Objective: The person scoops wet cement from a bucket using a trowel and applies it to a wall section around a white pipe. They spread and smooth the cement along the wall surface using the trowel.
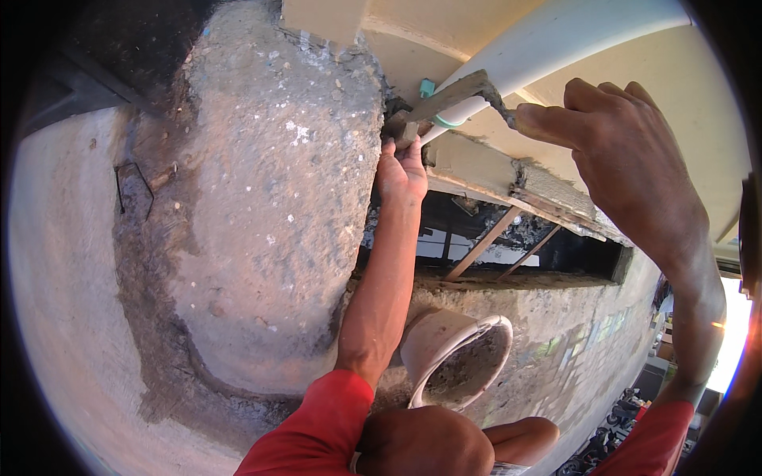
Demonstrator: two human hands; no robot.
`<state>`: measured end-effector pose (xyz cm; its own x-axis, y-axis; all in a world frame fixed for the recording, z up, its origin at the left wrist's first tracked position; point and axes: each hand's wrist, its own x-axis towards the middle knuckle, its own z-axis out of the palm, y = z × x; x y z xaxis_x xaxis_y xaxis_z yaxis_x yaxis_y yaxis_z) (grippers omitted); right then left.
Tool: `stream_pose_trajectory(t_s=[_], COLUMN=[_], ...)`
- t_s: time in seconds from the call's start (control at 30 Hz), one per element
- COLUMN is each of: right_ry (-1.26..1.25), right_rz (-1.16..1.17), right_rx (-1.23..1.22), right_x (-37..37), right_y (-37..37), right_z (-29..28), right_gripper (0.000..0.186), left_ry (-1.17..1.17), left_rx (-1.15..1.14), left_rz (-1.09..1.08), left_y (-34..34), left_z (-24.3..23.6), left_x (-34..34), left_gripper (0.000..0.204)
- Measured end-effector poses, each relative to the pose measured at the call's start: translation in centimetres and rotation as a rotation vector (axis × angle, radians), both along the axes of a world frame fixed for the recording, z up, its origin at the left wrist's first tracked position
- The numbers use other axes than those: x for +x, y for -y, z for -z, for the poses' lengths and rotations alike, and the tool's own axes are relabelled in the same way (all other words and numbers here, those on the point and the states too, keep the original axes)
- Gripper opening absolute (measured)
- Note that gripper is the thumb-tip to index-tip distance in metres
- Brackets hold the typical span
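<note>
Bare, bent knees [429, 444] sit closest to my head camera, low in the view, with a red fabric sleeve [305, 424] beside them. Beyond, I see the right hand [615, 135] raised on the right, fingers curled tight around a grey, mortar-smeared metal trowel [454, 94]; the fist hides most of its handle. Its flat blade looks dull and crusted, tapering leftward, while the cranked neck is lumpy with dark residue. I find it at upper centre, in front of a smooth white plastic pipe [548, 40], its tip close above the left hand [403, 174]. That hand reaches up, fingertips pinching a small, rough-edged grey blocky piece [408, 132], paler on the near face, beside a pitted grey concrete surface [270, 198]. I cannot tell whether blade and piece touch. Below, an off-white round bucket [425, 339] leans with its mouth toward me, grey mortar [464, 369] inside.
</note>
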<state>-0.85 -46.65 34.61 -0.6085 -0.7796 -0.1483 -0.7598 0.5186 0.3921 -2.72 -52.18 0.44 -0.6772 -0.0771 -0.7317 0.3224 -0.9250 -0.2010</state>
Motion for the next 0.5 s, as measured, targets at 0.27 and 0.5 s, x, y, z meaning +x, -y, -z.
stream_pose_trajectory(t_s=[0.27, 0.5], right_ry=[-0.053, -0.022], right_rz=[0.112, 0.17], right_rx=[0.102, 0.045], right_x=[1.1, 2.8], right_y=[-0.5, -2.1], right_z=[-1.0, -1.5], right_gripper=[0.034, 0.037], left_ry=[-0.061, -0.139], left_rx=[-0.046, -0.188], left_rz=[-0.001, 0.0], left_y=[0.3, 0.9], left_z=[-3.6, -8.1], left_x=[0.4, 2.9], left_gripper=[0.029, 0.025])
